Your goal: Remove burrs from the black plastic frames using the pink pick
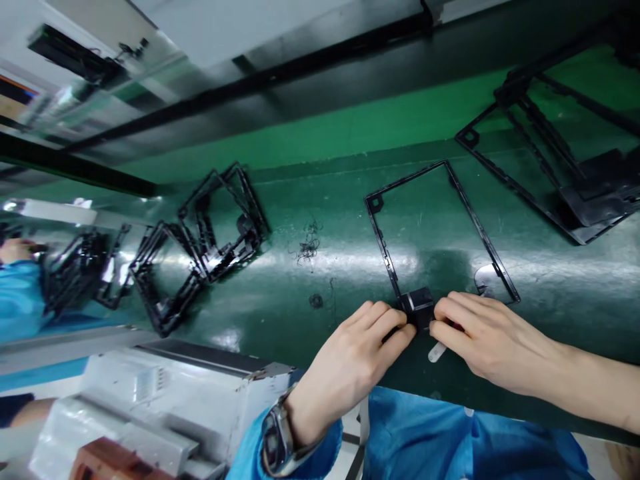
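Observation:
A thin black rectangular plastic frame (384,245) lies on the green table in front of me. At its near left corner is a wider black block (419,303). My left hand (367,343), with a watch on its wrist, pinches that corner from the left. Just right of the block, my right hand (483,337) is closed around a small tool with a pale, flat end (437,352) poking out below the fingers. The rest of that tool is hidden in the hand. Beside the right knuckles, a shiny rounded tab (487,279) belongs to the frame's near right part.
More black frames are piled at the right (530,160) and in stacks on the left (225,220). Thin black shavings (309,245) lie mid-table. A co-worker's blue sleeve (20,300) shows at far left. A grey machine housing (165,393) stands at lower left.

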The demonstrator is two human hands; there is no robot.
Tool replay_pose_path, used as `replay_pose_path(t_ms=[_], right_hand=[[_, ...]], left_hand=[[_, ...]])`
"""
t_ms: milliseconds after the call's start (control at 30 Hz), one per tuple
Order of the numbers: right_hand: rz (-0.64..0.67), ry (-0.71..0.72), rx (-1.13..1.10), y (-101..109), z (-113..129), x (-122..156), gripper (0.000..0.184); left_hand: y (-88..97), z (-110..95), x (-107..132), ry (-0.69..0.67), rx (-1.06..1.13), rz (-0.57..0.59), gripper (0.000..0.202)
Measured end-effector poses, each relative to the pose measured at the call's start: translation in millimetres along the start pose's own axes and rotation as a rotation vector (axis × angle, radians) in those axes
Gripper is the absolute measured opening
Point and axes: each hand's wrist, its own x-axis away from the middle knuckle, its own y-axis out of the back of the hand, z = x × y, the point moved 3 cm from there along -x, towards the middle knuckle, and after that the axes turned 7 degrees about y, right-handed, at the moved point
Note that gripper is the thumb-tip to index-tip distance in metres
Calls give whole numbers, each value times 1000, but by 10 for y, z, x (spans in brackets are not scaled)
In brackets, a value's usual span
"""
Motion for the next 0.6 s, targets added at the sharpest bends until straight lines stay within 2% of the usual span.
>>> replay_pose_path(t_ms=[200, 333, 467, 600], right_hand=[[-55, 29, -10, -3, 8, 18, 31], [-79, 36, -4, -3, 1, 1, 34], [-75, 31, -9, -15, -18, 5, 36], [-62, 27, -19, -22, -20, 32, 33]], left_hand=[[-4, 37, -79, 1, 94, 42, 21], [-73, 20, -109, -20, 12, 80, 19], [-197, 31, -119, -14, -46, 2, 17], [-267, 72, -108, 18, 16, -75, 14]])
